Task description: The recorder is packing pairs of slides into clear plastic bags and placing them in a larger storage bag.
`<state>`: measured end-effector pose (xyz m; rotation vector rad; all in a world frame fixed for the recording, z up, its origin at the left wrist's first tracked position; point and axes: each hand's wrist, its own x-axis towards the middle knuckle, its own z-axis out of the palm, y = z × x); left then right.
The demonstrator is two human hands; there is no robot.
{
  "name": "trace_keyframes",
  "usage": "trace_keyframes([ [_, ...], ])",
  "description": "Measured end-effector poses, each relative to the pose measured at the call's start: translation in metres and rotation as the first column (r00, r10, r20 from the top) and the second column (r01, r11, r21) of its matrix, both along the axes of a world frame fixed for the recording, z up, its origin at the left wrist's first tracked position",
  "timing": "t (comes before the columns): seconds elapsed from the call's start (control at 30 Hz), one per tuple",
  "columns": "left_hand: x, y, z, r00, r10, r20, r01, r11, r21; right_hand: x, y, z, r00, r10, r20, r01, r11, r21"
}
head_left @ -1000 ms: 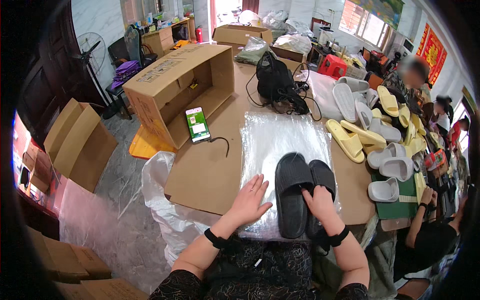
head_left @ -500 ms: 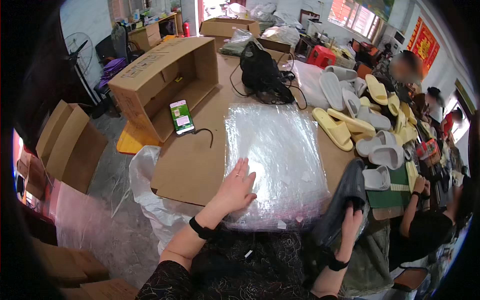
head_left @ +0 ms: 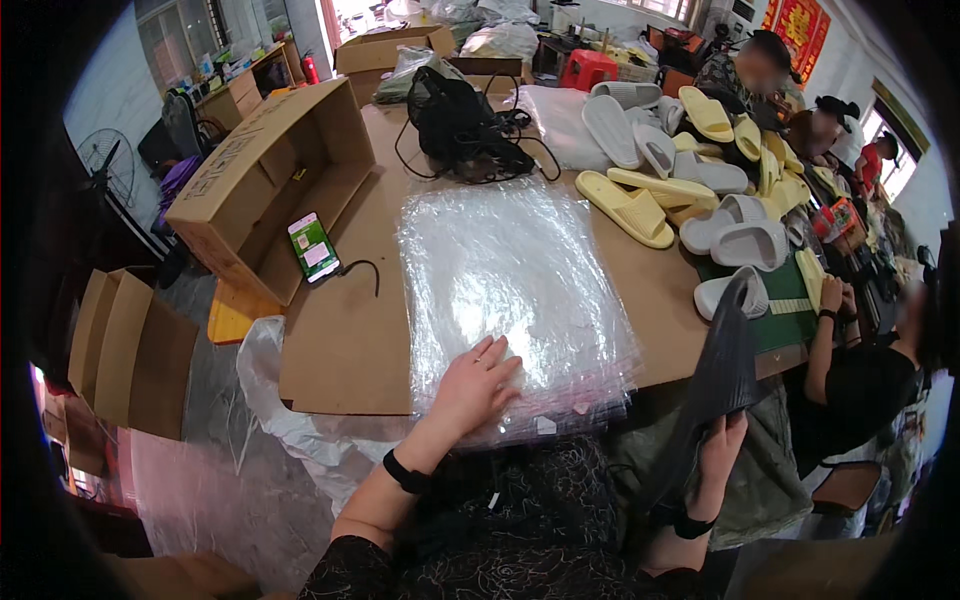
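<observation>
My left hand (head_left: pixel 475 380) lies flat, open, on the plastic bags (head_left: pixel 515 290); right hand's (head_left: pixel 722 445) grip holds, seemingly, two black slippers (head_left: pixel 715 385) right of them.

Bright window daylight, plastic glare, dark bent fisheye rim
</observation>
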<state>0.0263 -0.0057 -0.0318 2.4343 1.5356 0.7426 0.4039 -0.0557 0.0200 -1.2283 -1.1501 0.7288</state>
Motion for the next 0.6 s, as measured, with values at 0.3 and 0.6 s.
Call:
trace_keyframes([
  [0.3, -0.008, 0.007, 0.011, 0.988, 0.056, 0.146, -0.048, 0.997, -0.057, -0.045, -0.008, 0.015, 0.943, 0.208, 0.259, -0.167, 0.971, -0.169],
  [0.6, -0.005, 0.015, 0.035, 0.929, 0.145, 0.341, -0.083, 0.978, -0.191, -0.083, 0.004, 0.005, 0.247, 0.511, 0.823, -0.44, 0.816, -0.374],
])
